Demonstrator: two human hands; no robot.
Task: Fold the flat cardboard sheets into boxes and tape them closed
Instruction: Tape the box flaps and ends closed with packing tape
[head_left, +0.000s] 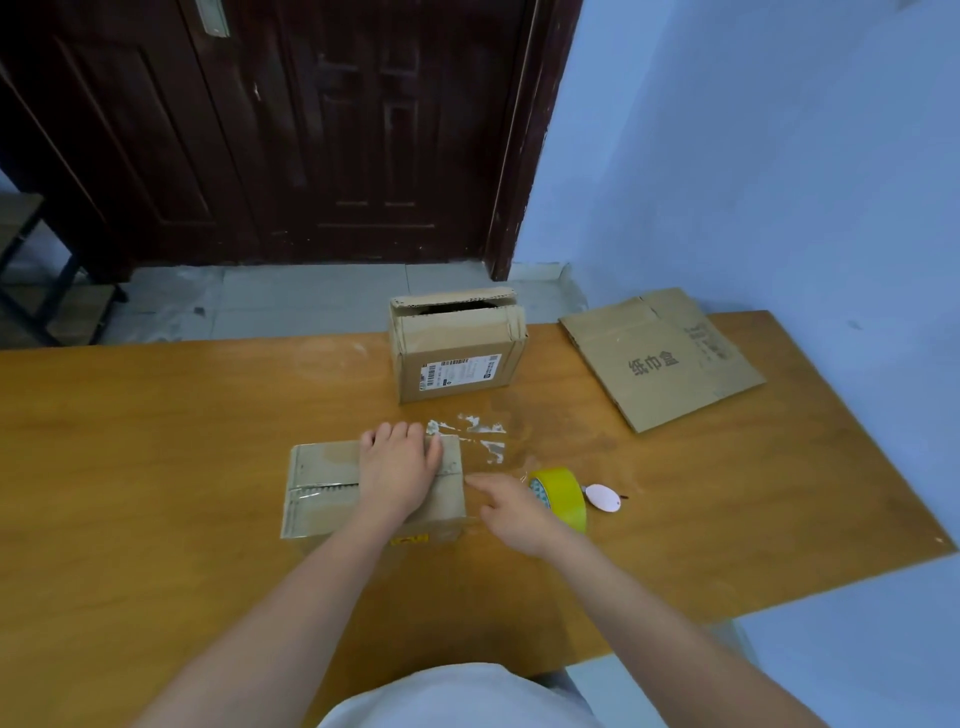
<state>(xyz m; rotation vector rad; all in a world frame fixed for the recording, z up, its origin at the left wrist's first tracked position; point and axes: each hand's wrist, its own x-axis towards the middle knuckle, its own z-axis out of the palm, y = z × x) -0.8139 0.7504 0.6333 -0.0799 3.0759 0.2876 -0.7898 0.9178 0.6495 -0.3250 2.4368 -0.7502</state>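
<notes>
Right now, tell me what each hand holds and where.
Left hand presses flat on the box top. Right hand grips nothing visible.

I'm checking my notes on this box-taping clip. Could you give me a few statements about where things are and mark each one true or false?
1. The left hand lies flat on top of the near box. True.
2. The right hand is holding the pink cutter. False: the cutter lies on the table just right of the yellow tape roll, and the hand is nearer the box.
3. A flat cardboard sheet lies at the far right of the table. True.
4. The far box is fully sealed on top. False: there is a dark gap under its top flap.
5. The tape roll sits on the near box. False: it is on the table, right of the box.
</notes>
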